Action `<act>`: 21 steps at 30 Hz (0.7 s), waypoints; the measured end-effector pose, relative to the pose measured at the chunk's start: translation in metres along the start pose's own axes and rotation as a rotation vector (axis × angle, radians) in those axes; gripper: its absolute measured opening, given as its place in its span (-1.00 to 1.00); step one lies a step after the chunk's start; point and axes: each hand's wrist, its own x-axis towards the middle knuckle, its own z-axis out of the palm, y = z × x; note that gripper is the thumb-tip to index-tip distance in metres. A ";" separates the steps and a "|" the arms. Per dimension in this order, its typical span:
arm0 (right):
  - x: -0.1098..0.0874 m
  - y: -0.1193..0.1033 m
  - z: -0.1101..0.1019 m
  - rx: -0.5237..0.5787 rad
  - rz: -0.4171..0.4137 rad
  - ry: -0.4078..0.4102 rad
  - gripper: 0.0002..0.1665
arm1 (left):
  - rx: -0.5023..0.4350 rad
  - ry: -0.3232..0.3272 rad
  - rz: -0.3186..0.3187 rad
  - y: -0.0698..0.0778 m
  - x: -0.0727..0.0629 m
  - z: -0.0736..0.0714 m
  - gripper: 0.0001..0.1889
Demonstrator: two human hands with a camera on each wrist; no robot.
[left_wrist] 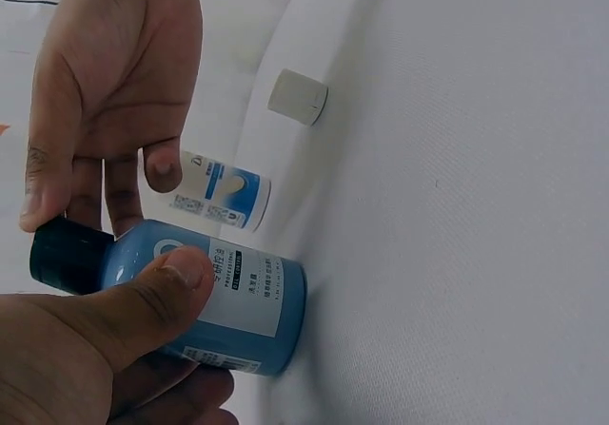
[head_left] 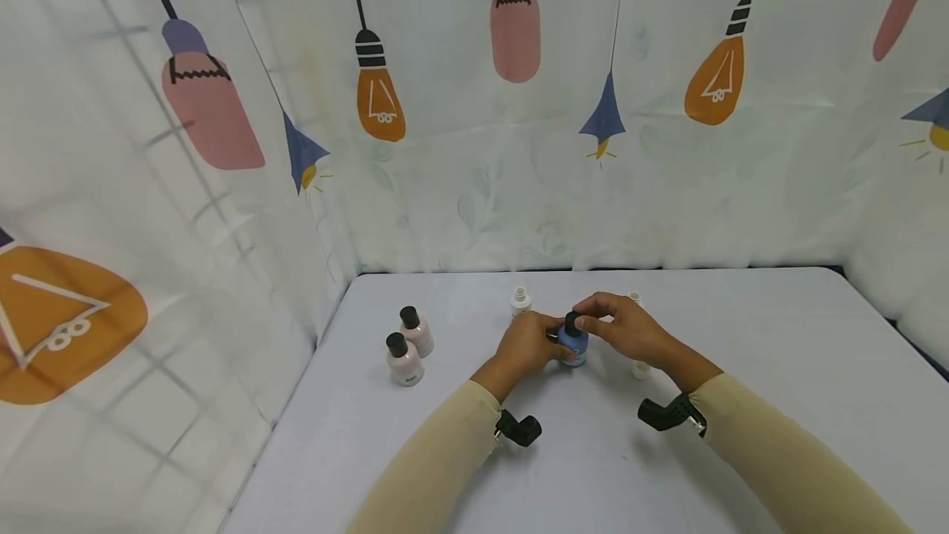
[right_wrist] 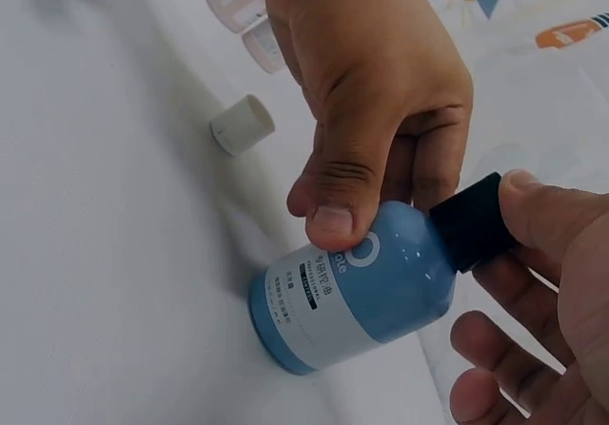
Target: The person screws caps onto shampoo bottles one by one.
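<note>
A blue bottle (head_left: 572, 346) with a white label stands on the table between both hands. My left hand (head_left: 525, 346) grips its body, thumb across the label in the left wrist view. My right hand (head_left: 624, 326) pinches the bottle's black cap (right_wrist: 471, 221) between thumb and fingers; the cap sits on the neck. Just behind the left hand stands an uncapped white bottle (head_left: 521, 302). A second white bottle (left_wrist: 228, 193), with a blue label, is mostly hidden behind the right hand in the head view. A loose white cap (head_left: 641, 370) lies beside the right hand.
Two pale pink bottles with black caps, a rear one (head_left: 418, 334) and a front one (head_left: 404, 362), stand on the left of the white table (head_left: 578, 460). Another white cap (right_wrist: 243, 125) appears beyond the left hand. A printed curtain (head_left: 474, 204) hangs behind the table.
</note>
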 end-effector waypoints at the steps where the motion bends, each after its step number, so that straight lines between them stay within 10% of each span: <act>1: 0.001 0.000 0.001 0.003 0.008 0.003 -0.66 | 0.000 0.000 -0.001 0.000 0.000 0.000 -0.37; 21: 0.000 -0.002 0.001 -0.011 0.006 -0.008 -0.63 | 0.009 -0.011 -0.004 -0.001 0.000 -0.001 -0.35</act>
